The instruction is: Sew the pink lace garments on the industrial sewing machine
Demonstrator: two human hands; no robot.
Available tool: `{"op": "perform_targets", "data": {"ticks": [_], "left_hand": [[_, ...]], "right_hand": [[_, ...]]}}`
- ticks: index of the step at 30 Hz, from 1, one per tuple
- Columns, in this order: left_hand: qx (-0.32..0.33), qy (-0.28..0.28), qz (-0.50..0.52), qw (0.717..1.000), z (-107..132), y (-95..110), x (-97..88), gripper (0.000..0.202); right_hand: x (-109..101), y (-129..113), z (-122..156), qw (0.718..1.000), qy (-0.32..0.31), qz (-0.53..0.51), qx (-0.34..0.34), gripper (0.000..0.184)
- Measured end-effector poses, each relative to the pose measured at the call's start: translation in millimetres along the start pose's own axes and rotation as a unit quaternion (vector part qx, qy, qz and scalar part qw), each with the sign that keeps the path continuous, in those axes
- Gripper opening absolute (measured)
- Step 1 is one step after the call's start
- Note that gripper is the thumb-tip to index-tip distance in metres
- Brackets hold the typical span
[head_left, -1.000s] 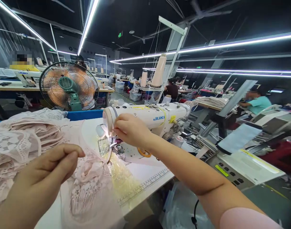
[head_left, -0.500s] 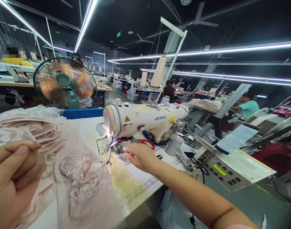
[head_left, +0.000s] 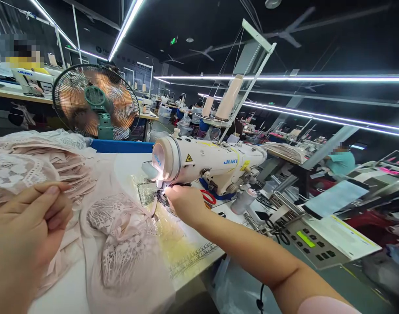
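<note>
My left hand (head_left: 39,226) is raised at the left with thumb and forefinger pinched together; whatever they hold, if anything, is too small to make out. My right hand (head_left: 186,203) reaches in beside the needle of the white sewing machine (head_left: 199,159), its fingers closed and partly hidden near the presser foot. A pale pink lace bra (head_left: 121,244) lies on the machine table, with one strap (head_left: 154,207) running up to the needle area. Left of it is a heap of similar pale pink lace pieces (head_left: 71,163), partly behind my left hand.
A large fan (head_left: 96,100) stands behind the table. Thread cones (head_left: 230,98) rise behind the machine. To the right are red-handled scissors (head_left: 208,197), a grey thread spool (head_left: 243,200) and a control panel (head_left: 317,244). A person in teal (head_left: 342,161) sits farther right.
My right hand has moved in closer to the needle, and its fingers have closed up. My left hand stays pinched. The whole view has shifted slightly.
</note>
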State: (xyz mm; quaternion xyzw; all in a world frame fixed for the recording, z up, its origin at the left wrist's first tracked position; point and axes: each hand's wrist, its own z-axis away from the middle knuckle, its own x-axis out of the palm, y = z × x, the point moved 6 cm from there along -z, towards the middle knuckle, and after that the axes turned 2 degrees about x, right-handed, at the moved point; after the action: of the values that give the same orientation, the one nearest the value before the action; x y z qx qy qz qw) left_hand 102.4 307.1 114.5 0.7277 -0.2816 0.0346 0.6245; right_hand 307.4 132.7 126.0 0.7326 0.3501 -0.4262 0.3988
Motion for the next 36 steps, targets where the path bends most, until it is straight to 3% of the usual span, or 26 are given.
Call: {"op": "perform_targets", "data": {"ticks": [6,11,14,17,23,28,36], "left_hand": [[-0.011,0.018,0.002,1.000,13,1,14.8,0.003],[-0.007,-0.026,-0.013,1.000,17,-8,18.8,0.004],[-0.007,-0.035,-0.029,0.999,16,-13,16.9,0.004],[-0.007,-0.035,-0.038,0.999,15,-15,14.7,0.007],[-0.007,-0.036,-0.052,0.998,12,-23,10.1,0.005],[-0.022,-0.032,-0.045,0.998,13,-25,12.5,0.005],[-0.030,-0.025,-0.050,0.998,15,-22,14.4,0.006]], "right_hand": [[0,0,-1,0.998,0.031,0.046,-0.001,0.019],[-6,-1,2,0.997,0.032,0.063,-0.007,0.023],[-3,-17,12,0.994,-0.021,0.053,-0.090,0.030],[6,-31,22,0.980,-0.076,0.055,-0.174,0.052],[22,-5,17,0.975,-0.158,0.132,-0.088,0.075],[25,1,22,0.975,-0.156,0.129,-0.091,0.064],[19,1,29,0.978,-0.141,0.126,-0.087,0.064]]}}
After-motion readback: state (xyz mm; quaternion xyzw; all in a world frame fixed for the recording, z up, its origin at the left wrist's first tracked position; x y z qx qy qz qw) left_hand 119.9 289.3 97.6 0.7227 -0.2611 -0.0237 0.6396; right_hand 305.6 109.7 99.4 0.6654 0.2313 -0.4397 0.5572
